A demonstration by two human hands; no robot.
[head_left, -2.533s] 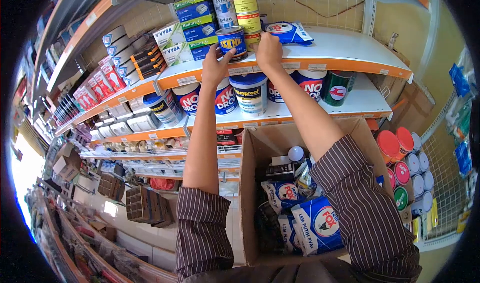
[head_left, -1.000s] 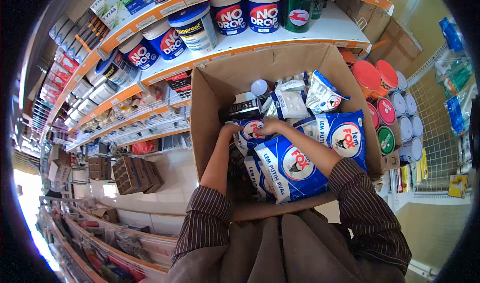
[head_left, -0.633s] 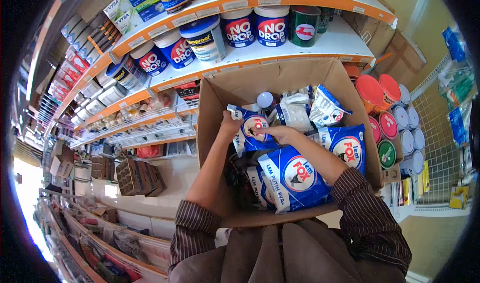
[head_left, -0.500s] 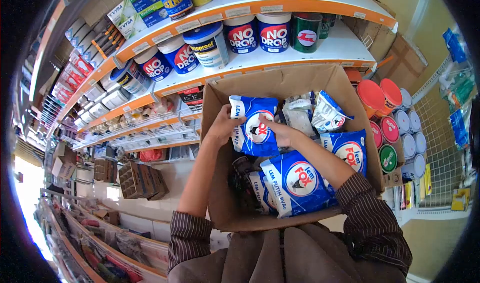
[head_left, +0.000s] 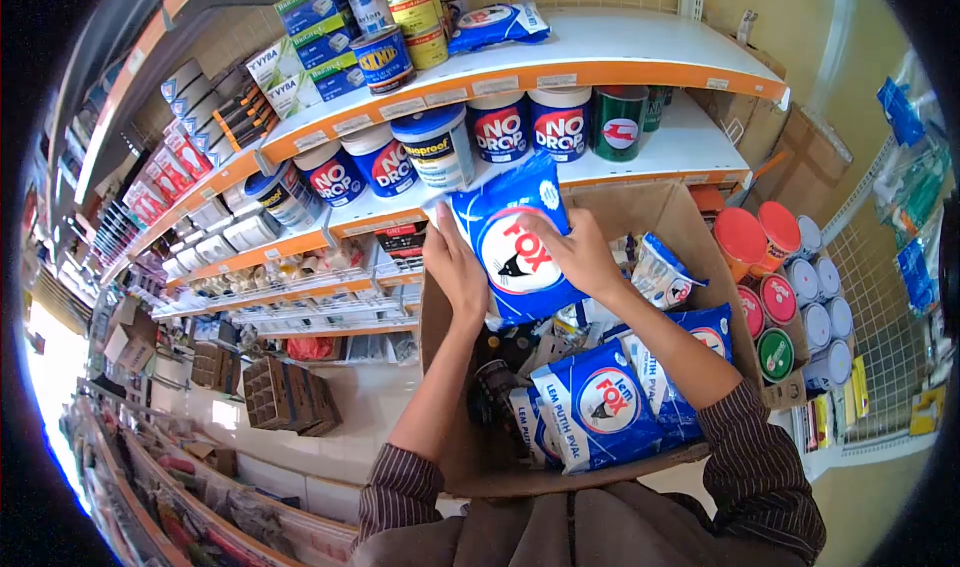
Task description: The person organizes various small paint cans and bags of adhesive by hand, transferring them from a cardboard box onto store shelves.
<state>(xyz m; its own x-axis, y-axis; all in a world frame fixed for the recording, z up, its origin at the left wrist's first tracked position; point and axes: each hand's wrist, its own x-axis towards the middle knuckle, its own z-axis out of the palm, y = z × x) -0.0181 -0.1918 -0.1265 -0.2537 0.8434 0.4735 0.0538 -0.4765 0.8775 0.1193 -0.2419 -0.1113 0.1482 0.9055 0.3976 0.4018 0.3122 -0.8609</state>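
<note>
A blue and white pouch of Fox glue [head_left: 510, 252] is held up above the box, gripped from both sides. My left hand [head_left: 458, 267] is closed on its left edge. On the other side, my right hand [head_left: 580, 252] grips the pouch with the thumb across its front. Below stands an open cardboard box [head_left: 655, 205]. Inside it lie more glue pouches, among them one at the front [head_left: 605, 402], and a smaller white and blue packet [head_left: 660, 272] at the back right. Dark items at the box's left side are partly hidden.
Ahead, a white shelf [head_left: 640, 52] with an orange edge bears boxes, cans and another blue pouch [head_left: 500, 27]. Tubs such as a No Drop tub [head_left: 560, 125] line the shelf below. Right of the box are stacked red-lidded tubs [head_left: 742, 235]. A partitioned carton [head_left: 285, 397] stands at left.
Both hands have raised the glue pouch out of the box, and its top now tilts toward the shelf. The view has tipped up, showing more of the upper shelf.
</note>
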